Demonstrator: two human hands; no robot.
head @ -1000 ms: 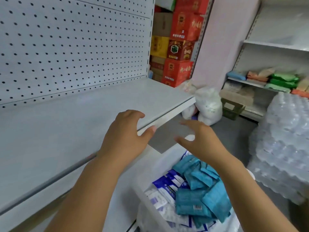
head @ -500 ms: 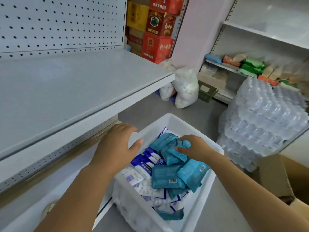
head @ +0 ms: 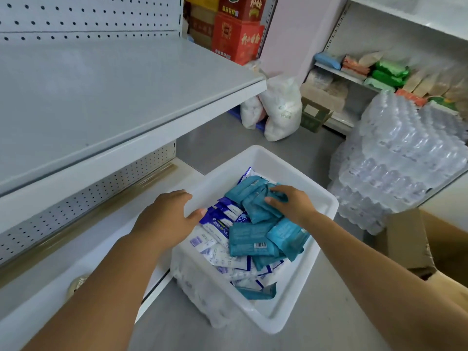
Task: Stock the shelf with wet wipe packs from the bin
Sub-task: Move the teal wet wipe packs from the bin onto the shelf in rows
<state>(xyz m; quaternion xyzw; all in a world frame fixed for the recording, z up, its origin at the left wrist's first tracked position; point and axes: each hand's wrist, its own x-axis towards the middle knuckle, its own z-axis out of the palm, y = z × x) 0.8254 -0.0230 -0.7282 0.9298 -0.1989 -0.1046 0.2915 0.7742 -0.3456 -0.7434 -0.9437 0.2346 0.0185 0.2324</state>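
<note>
In the bin [head: 326, 198]: teal packs [head: 249, 240] lie heaped over white-and-blue packs [head: 222, 228]; no pack shows on the shelf [head: 106, 97], which runs above and to the left of the bin.
Step in hand: picking up, by my reading; the stocking looks barely begun.
Right hand [head: 295, 205]: reaches in over the bin's right rim, palm down. The fingers curl over a teal pack at the top of the heap and the thumb presses its near edge, pinching it. I cannot tell whether it has one pack or several.
Left hand [head: 167, 219]: hangs over the bin's left rim, palm down, fingers loosely bent and close together, thumb stretched toward the white-and-blue packs. It grips nothing; contact with the rim is unclear.
Next move: probably to lift the pinched pack clear without dragging its neighbours, then carry it up and left of the bin to the shelf. The left hand could take a second pack or steady the bin.
Beside the bin: shrink-wrapped water bottles [head: 395, 168] to its right, white sacks [head: 281, 107] beyond it.
</note>
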